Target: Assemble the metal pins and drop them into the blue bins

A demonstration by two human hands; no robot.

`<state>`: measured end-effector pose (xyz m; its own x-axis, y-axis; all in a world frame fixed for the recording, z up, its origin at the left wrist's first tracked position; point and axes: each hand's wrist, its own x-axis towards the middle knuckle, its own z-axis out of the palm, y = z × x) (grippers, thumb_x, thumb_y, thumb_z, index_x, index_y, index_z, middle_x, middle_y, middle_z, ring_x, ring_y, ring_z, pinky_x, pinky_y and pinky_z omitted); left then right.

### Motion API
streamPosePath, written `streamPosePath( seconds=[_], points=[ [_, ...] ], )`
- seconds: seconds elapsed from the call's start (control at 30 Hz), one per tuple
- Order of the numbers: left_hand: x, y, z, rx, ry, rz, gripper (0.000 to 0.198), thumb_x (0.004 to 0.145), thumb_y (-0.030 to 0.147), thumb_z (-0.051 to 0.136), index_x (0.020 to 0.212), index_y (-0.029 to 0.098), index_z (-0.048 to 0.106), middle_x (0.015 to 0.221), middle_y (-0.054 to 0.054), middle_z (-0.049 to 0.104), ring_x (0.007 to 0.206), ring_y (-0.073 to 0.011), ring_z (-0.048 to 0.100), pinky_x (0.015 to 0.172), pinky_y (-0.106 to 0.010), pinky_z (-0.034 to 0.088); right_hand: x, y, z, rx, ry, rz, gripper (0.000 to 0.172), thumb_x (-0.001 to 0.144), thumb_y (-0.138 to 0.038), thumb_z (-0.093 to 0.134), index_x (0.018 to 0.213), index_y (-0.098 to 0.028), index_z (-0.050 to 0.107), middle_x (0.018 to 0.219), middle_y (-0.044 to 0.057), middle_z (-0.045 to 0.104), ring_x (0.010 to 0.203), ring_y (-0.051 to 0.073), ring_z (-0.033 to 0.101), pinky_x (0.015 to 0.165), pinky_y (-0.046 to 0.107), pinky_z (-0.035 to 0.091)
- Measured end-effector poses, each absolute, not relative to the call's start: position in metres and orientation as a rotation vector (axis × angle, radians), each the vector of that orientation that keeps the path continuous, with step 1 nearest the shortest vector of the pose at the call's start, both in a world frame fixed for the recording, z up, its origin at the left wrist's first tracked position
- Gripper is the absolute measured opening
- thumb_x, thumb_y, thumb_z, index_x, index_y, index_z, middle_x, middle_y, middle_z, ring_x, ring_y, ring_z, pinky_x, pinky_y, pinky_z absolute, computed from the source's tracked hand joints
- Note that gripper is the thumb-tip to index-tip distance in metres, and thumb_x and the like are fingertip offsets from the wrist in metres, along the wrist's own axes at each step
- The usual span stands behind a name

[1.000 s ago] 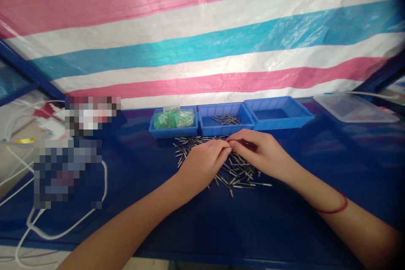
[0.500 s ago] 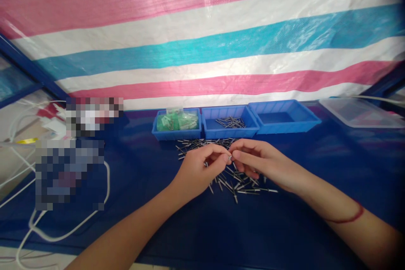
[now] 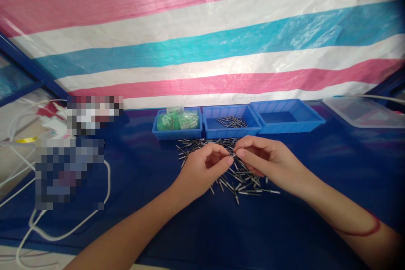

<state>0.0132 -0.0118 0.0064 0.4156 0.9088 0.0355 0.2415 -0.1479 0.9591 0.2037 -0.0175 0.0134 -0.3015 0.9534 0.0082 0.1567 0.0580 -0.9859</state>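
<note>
Over a loose pile of blind rivets on the blue tabletop, my two hands meet at the fingertips. My left hand is closed in a pinch, thumb against index finger. Opposite it, my right hand is also pinched, its other fingers curled below. Between the fingertips shows a small shiny piece of a blind rivet, mostly hidden by the fingers. Just beyond the pile, the middle blue bin holds more rivets.
The left blue bin contains green and clear plastic bags. To the right stand another blue bin and a clear plastic lid. White cables lie at left. A striped sheet hangs behind.
My right hand has shifted slightly up and to the right, and the fingertips of both hands have drawn a little apart. The small metal piece still shows between them.
</note>
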Motion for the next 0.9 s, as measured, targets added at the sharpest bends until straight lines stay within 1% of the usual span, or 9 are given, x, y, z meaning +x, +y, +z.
streamPosePath(
  seconds=[0.1,0.17,0.27,0.37,0.53,0.67,0.77,0.83,0.9],
  points=[
    [0.014,-0.012,0.007,1.718,1.038,0.72,0.028,0.087,0.039,0.056,0.099,0.016,0.065,0.081,-0.002,0.066,0.068,-0.0121,0.058,0.061,-0.021,0.044,0.201,-0.021,0.012,-1.115,-1.636,1.142,0.023,0.084,-0.042,0.06,0.088,-0.019,0.063,0.076,0.002,0.058,0.052,0.008,0.046,0.043,0.022,0.037],
    [0.014,-0.013,0.008,1.765,1.051,0.693,0.028,0.088,0.04,0.054,0.095,0.016,0.067,0.074,-0.001,0.063,0.064,-0.0114,0.055,0.058,-0.021,0.042,0.199,-0.022,0.01,-1.116,-1.645,1.026,0.02,0.084,-0.039,0.06,0.089,-0.02,0.063,0.085,0.004,0.061,0.06,0.01,0.052,0.048,0.023,0.043],
    [0.016,-0.014,0.009,1.764,1.056,0.759,0.025,0.087,0.037,0.055,0.093,0.015,0.066,0.076,-0.001,0.063,0.065,-0.0114,0.054,0.06,-0.021,0.042,0.196,-0.023,0.009,-1.126,-1.66,0.858,0.015,0.084,-0.036,0.06,0.085,-0.021,0.062,0.088,0.005,0.06,0.073,0.014,0.057,0.054,0.024,0.047],
    [0.018,-0.013,0.009,1.769,1.052,0.789,0.022,0.086,0.035,0.057,0.091,0.015,0.066,0.08,-0.002,0.064,0.068,-0.0116,0.053,0.062,-0.021,0.041,0.196,-0.024,0.009,-1.098,-1.717,0.768,0.013,0.086,-0.032,0.058,0.082,-0.021,0.063,0.091,0.006,0.058,0.082,0.017,0.059,0.056,0.025,0.049],
    [0.018,-0.012,0.013,1.823,1.042,0.745,0.022,0.084,0.036,0.059,0.085,0.015,0.065,0.07,0.001,0.059,0.058,-0.0087,0.047,0.054,-0.019,0.037,0.197,-0.028,0.01,-1.04,-1.81,0.693,0.01,0.087,-0.026,0.056,0.089,-0.022,0.066,0.098,0.008,0.059,0.09,0.02,0.061,0.061,0.028,0.052],
    [0.014,-0.011,0.015,1.811,1.069,0.78,0.018,0.082,0.034,0.062,0.083,0.015,0.062,0.065,0.003,0.053,0.055,-0.0077,0.044,0.052,-0.019,0.036,0.2,-0.027,0.01,-1.034,-1.834,0.662,0.014,0.088,-0.024,0.055,0.096,-0.023,0.067,0.101,0.008,0.059,0.09,0.02,0.061,0.058,0.027,0.051],
    [0.011,-0.01,0.016,1.792,1.078,0.814,0.017,0.083,0.033,0.061,0.084,0.016,0.06,0.064,0.004,0.05,0.055,-0.0079,0.043,0.052,-0.019,0.036,0.202,-0.025,0.009,-1.057,-1.849,0.645,0.017,0.088,-0.025,0.054,0.099,-0.023,0.066,0.102,0.008,0.059,0.087,0.019,0.061,0.056,0.027,0.049],
    [0.011,-0.01,0.017,1.793,1.087,0.825,0.019,0.084,0.034,0.059,0.083,0.016,0.059,0.066,0.003,0.05,0.056,-0.0082,0.044,0.053,-0.019,0.036,0.201,-0.024,0.008,-1.075,-1.874,0.623,0.015,0.088,-0.025,0.054,0.097,-0.022,0.066,0.101,0.008,0.059,0.086,0.018,0.06,0.057,0.027,0.048],
    [0.011,-0.01,0.018,1.804,1.11,0.829,0.022,0.086,0.037,0.056,0.082,0.016,0.058,0.068,0.002,0.052,0.058,-0.0087,0.045,0.054,-0.019,0.037,0.199,-0.024,0.007,-1.092,-1.908,0.615,0.015,0.089,-0.026,0.053,0.088,-0.021,0.066,0.096,0.007,0.06,0.08,0.017,0.06,0.057,0.027,0.046]
  ],
)
